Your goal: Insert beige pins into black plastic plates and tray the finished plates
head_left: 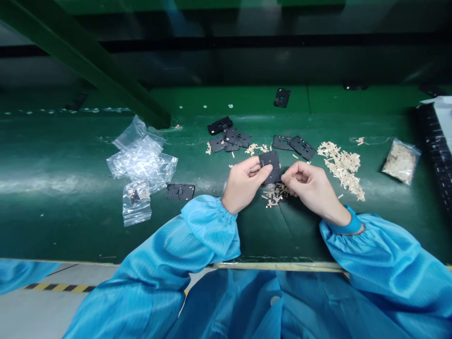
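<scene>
My left hand [245, 181] grips a flat black plastic plate [270, 165] with small holes, thumb across its face. At the plate's right edge, my right hand [309, 186] has thumb and forefinger pinched together; what sits between the fingertips is too small to make out. Under the plate lies a little heap of pale and dark small pieces [273, 197], partly hidden by my hands. Behind my left hand several similar black plates [231, 137] are stacked loosely. Two more black plates [302, 148] overlap behind my right hand.
Clear zip bags [141, 157] pile up at left, beside a lone black plate [180, 191]. Many pale strips [342, 167] are spread on the right, near a filled bag [401, 161]. A black-sided box [436, 136] stands far right. A green beam [92, 61] slants overhead at left.
</scene>
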`<state>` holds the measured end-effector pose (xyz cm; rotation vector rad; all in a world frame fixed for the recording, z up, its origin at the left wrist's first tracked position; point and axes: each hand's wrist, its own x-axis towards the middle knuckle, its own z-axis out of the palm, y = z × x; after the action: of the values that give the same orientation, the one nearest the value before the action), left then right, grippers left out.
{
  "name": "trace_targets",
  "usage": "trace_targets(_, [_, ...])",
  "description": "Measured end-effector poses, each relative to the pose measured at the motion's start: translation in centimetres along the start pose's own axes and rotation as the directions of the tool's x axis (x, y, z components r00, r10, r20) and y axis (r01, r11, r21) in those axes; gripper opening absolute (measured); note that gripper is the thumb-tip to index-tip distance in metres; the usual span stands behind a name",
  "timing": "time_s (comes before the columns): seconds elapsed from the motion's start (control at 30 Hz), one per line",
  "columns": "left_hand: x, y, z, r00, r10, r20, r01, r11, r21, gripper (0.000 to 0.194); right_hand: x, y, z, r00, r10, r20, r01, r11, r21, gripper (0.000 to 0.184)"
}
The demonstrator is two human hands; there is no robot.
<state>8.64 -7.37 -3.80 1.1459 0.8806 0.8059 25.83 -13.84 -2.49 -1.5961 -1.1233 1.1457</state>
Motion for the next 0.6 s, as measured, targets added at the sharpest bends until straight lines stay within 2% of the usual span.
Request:
trace_targets(0.37, [-0.1, 0.09, -0.19, 1.0, 0.019, 0.011, -0.019, 1.0, -0.004, 0.031, -0.14, -0.34, -0.27, 0.987, 0.123, 0.105, -0.135, 0.984, 0.119, 0.032])
trace_targets(0.53, [0.01, 0.07, -0.4, 1.0, -0.02, 0.019, 0.02, 0.999, -0.026, 0.037, -0.17, -0.65, -0.71, 0.975, 0.111, 0.195, -0.144, 0.975, 0.168, 0.036])
trace_targets(0.6, [0.11, -0.09, -0.49, 0.999, -0.03, 0.016, 0.031, 0.999, -0.033, 0.037, -0.1, -0.59, -0.92, 0.974, 0.114, 0.195, -0.144, 0.978, 0.151, 0.04])
